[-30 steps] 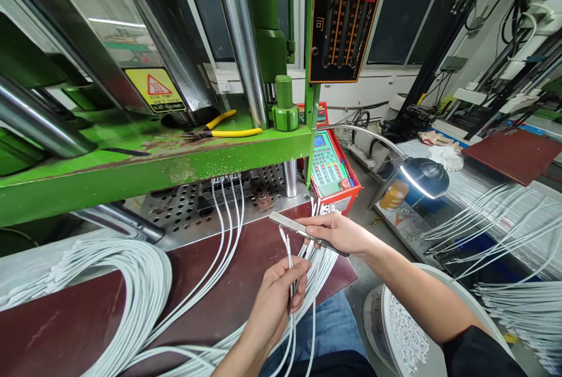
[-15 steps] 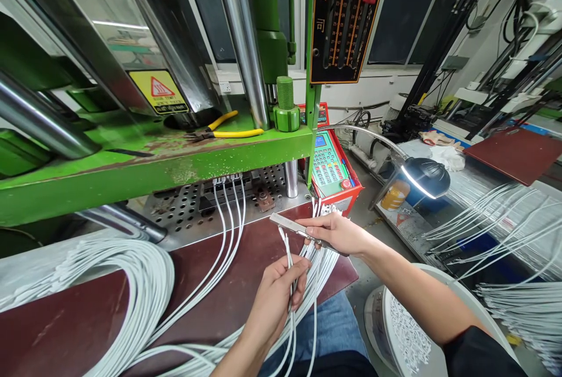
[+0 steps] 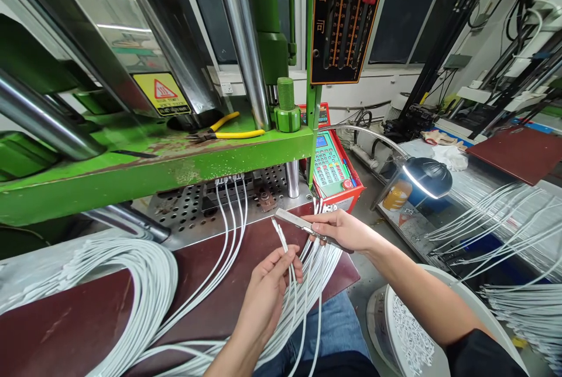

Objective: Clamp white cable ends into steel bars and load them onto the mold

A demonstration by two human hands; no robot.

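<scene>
1. Fingers of the left hand (image 3: 267, 283) are pressed together, and they pinch a few thin white cables (image 3: 282, 240) a little below the tips of these cables.
2. At two o'clock from the left hand is the right hand (image 3: 340, 229). Its fingers are closed around a flat, silver-grey metal hand tool (image 3: 293, 219), whose long narrow end points toward ten o'clock.
3. Tips of the pinched cables point toward eleven o'clock and are very near to the end of the tool; whether they touch it, I cannot tell.
4. Behind and below both hands passes a thick bundle of many white cables (image 3: 327, 266), lying partly on the dark reddish-brown, smooth tabletop (image 3: 252, 245).
5. At nine o'clock from the left hand, a large curved bundle of white cables (image 3: 162, 274) rests on the same tabletop.
6. At eleven o'clock, several slim white cables (image 3: 246, 206) come out from under the green-painted metal beam (image 3: 246, 157) of a machine. On this beam lie pliers with yellow handles (image 3: 239, 134).
7. At one o'clock stands a red control box with a green key panel (image 3: 329, 163); at two o'clock is a black, round lamp (image 3: 428, 177), which is lit.
8. Between three and four o'clock, a white round bucket (image 3: 381, 321) contains many small white pieces (image 3: 413, 336).
</scene>
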